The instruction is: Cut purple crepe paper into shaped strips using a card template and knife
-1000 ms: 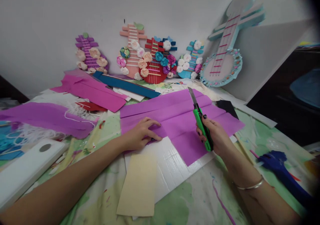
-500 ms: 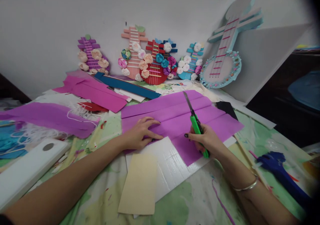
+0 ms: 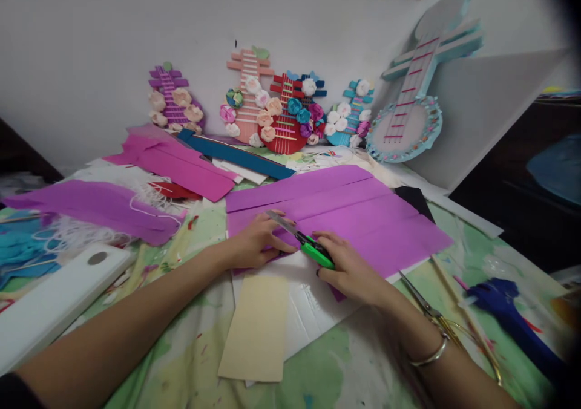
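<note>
A creased sheet of purple paper [image 3: 345, 215] lies over a white board [image 3: 302, 312] in front of me. My left hand [image 3: 256, 239] rests on the paper's left part with its fingers spread, pressing it down. In my right hand [image 3: 347, 264] is a green utility knife [image 3: 315, 251], its long blade out and pointing up and left, close to my left fingers. Whether the blade touches the paper I cannot tell. A cream card [image 3: 256, 327] lies on the lower left of the board.
Gold-handled scissors [image 3: 426, 306] and a blue glue gun [image 3: 503, 306] lie at the right. At the left are a white long box-like object [image 3: 63, 306], purple paper scraps [image 3: 91, 206] and tangled white string [image 3: 82, 233]. Decorated craft guitars [image 3: 285, 118] lean on the wall.
My right hand has moved left with the knife, and its blade has swung from upright toward my left hand. The scissors now show beside my right forearm. My left hand stays on the paper.
</note>
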Tool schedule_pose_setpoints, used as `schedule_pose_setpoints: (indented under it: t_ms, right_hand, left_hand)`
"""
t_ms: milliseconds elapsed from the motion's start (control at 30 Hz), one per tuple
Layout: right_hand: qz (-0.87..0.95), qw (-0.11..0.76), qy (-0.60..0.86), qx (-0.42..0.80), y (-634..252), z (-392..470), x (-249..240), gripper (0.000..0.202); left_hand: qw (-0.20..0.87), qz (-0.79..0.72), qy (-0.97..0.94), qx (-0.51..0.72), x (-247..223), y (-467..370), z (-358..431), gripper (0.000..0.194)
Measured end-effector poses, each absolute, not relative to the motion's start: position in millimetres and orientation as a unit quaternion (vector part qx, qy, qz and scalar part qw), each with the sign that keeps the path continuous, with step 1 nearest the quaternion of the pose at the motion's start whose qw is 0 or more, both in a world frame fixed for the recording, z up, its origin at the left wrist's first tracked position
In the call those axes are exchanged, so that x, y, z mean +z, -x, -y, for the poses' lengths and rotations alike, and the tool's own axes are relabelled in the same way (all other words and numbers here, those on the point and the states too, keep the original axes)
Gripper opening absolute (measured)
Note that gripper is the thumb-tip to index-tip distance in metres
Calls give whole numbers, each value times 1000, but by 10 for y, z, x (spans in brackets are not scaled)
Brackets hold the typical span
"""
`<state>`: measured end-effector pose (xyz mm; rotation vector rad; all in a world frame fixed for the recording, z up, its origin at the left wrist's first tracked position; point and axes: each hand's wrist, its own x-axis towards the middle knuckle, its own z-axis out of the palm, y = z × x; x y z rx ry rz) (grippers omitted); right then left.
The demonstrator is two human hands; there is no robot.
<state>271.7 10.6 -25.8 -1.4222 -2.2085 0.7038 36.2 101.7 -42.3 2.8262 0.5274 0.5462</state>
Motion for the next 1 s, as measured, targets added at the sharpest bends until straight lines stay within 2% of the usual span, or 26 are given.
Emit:
schedule_pose_setpoints:
  t_ms: [167,500,700,800,867,933,1000]
  right_hand:
    - [800,177,530,219,-2685,-81,-228,41]
    - [788,199,535,229,-2695,-82,-252,39]
    - [779,224,521,266,-2736,-91,-255,42]
    - [753,280,495,331,-2824,-103,-206,43]
    - [715,340,489,367,-2928,-121,-169,34]
    - [678,388,515,352,-3053,-143,-138,22]
    - [673,382,563,290,-3173,-162,-113,14]
  left_hand:
    - [106,-150,-974,131,-299,-321,-1048,32]
    - [120,-149,-980,62,-114,-222,-1043,39]
    - [154,-152,-976,18,-23,-167,-1049,34]
    - [188,-160,-967,67,-89,-170,-1089,21]
    - [202,-168,-954,144,-176,-202,-1115,16]
    - [194,-164,-945,208,-269,-252,-1123,20]
    - [165,-158,-948,222,-347,-306,-1110,24]
